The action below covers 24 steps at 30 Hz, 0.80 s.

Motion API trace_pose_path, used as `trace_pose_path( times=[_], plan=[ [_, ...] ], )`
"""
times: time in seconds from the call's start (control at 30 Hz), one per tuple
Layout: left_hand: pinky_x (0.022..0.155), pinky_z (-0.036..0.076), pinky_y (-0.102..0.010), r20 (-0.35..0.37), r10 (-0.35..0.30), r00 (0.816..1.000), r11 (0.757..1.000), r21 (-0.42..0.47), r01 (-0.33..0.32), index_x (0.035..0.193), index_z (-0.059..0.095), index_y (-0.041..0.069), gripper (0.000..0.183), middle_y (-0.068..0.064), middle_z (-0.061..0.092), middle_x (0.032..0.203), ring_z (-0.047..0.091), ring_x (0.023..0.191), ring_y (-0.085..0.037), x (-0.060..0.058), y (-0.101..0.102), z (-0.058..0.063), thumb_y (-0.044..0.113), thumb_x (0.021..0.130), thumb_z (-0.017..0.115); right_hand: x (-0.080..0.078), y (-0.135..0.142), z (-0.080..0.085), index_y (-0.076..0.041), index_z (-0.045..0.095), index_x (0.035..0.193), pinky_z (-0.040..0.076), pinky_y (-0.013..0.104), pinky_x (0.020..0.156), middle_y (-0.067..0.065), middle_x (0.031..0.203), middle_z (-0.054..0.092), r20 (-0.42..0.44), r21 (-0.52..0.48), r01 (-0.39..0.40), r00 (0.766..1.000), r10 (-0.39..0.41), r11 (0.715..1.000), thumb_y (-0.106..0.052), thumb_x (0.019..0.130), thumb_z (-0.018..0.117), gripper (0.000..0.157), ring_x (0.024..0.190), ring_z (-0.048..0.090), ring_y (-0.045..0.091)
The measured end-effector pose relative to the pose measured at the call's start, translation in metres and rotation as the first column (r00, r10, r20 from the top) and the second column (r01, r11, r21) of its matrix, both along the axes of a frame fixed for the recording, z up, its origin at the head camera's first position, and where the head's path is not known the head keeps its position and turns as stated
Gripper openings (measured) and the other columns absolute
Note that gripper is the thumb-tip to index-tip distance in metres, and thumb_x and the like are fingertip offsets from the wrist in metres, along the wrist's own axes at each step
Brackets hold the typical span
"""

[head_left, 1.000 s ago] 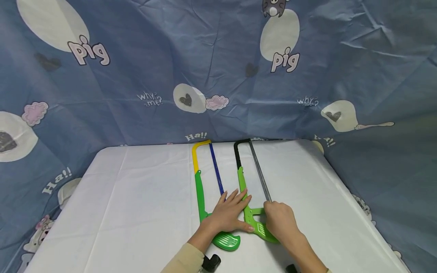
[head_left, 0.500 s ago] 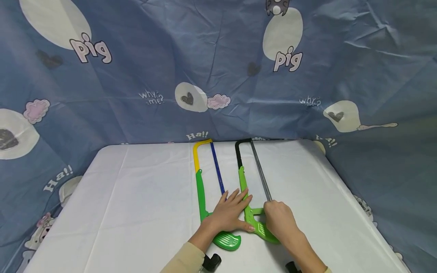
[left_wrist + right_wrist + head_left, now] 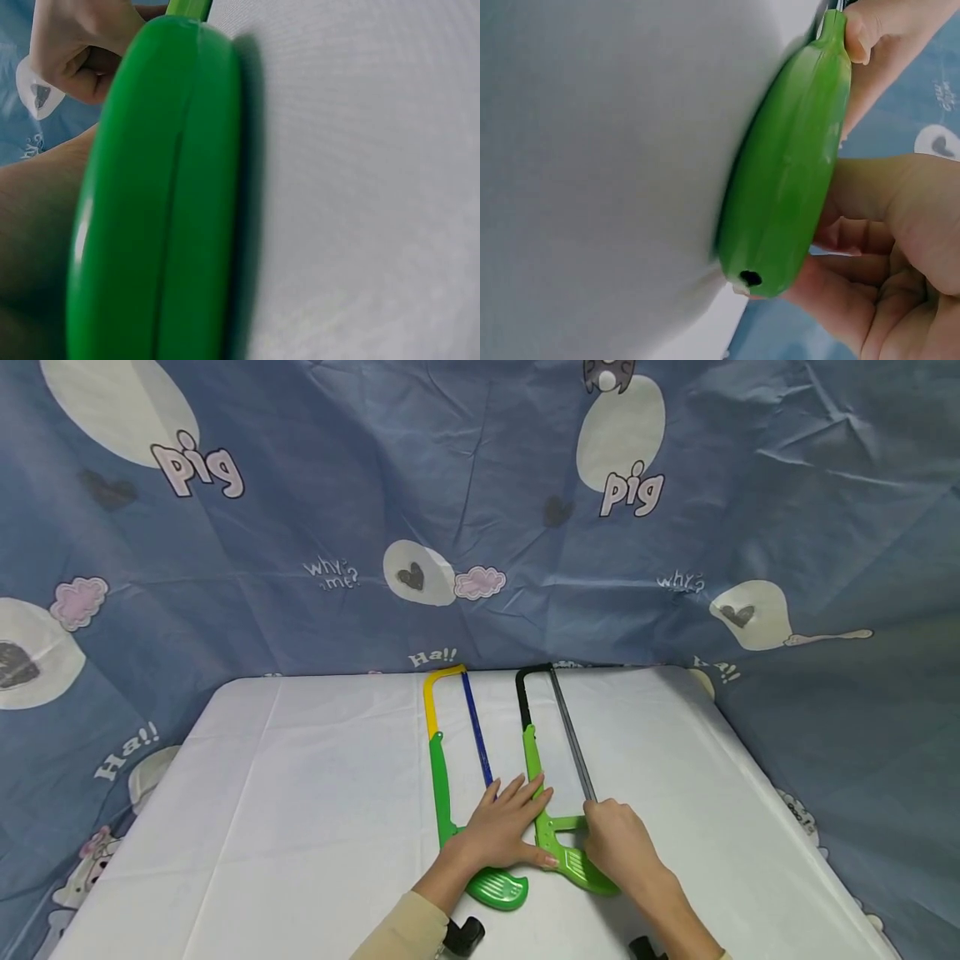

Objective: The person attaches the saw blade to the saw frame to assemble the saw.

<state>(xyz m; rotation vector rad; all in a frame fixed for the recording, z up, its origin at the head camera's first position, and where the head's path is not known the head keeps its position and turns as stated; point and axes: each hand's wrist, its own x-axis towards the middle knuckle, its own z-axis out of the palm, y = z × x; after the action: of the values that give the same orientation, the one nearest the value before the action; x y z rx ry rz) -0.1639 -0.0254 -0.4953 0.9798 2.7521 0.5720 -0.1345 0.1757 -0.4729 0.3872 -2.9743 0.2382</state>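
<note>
Two hacksaws lie side by side on a white-covered table. My left hand (image 3: pixel 502 827) is spread flat, fingertips on the frame of the light green hacksaw (image 3: pixel 585 868) and thumb by its handle. Curled at the near end of that saw's grey blade (image 3: pixel 573 735), my right hand (image 3: pixel 622 843) grips it beside the handle; its fingertips are hidden in the head view. The dark green hacksaw (image 3: pixel 498 890), with yellow front and blue blade, passes partly under my left wrist. Its handle (image 3: pixel 157 195) fills the left wrist view. The light green handle (image 3: pixel 791 165) is close in the right wrist view.
The white tabletop (image 3: pixel 322 810) stretches away on both sides of the saws. A blue printed cloth (image 3: pixel 315 510) hangs behind the table's far edge. Black wrist gear (image 3: pixel 465 937) shows under my left sleeve (image 3: pixel 408 931).
My right hand has shifted slightly to the right at the blade's end, and the light green handle has edged right with it. My left hand stays in place.
</note>
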Motion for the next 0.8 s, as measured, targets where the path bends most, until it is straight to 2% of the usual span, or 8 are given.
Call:
trace_pose_path(
  times=[0.17, 0.5, 0.8],
  plan=[
    [0.124, 0.012, -0.059, -0.003, 0.006, 1.0, 1.0, -0.021, -0.007, 0.158, 0.028, 0.018, 0.098, -0.003, 0.018, 0.168, 0.017, 0.155, -0.031, 0.001, 0.0, 0.004, 0.066, 0.082, 0.067, -0.001, 0.003, 0.0, -0.007, 0.06, 0.064, 0.034, 0.022, 0.042, 0.002, 0.053, 0.057, 0.039, -0.086, 0.021, 0.999, -0.017, 0.996, 0.01, 0.067, 0.069, 0.019, 0.046, 0.043, 0.01],
    [0.123, 0.014, -0.06, -0.009, -0.004, 1.0, 1.0, -0.019, 0.004, 0.158, 0.03, 0.015, 0.097, -0.005, 0.019, 0.168, 0.018, 0.154, -0.034, 0.002, -0.001, 0.006, 0.063, 0.082, 0.068, -0.003, 0.009, -0.001, -0.011, 0.058, 0.06, 0.035, 0.02, 0.041, -0.004, 0.052, 0.056, 0.068, -0.215, 0.052, 0.997, -0.038, 0.975, 0.008, 0.067, 0.07, 0.023, 0.045, 0.043, 0.008],
    [0.123, 0.013, -0.06, -0.01, -0.003, 1.0, 1.0, -0.025, 0.003, 0.158, 0.028, 0.016, 0.098, -0.005, 0.017, 0.168, 0.017, 0.155, -0.033, 0.001, 0.0, 0.005, 0.064, 0.082, 0.068, -0.001, 0.015, 0.004, -0.012, 0.06, 0.065, 0.033, 0.02, 0.04, -0.003, 0.057, 0.056, 0.159, -0.334, 0.131, 0.984, -0.081, 0.933, 0.004, 0.07, 0.07, 0.02, 0.046, 0.044, 0.008]
  ],
)
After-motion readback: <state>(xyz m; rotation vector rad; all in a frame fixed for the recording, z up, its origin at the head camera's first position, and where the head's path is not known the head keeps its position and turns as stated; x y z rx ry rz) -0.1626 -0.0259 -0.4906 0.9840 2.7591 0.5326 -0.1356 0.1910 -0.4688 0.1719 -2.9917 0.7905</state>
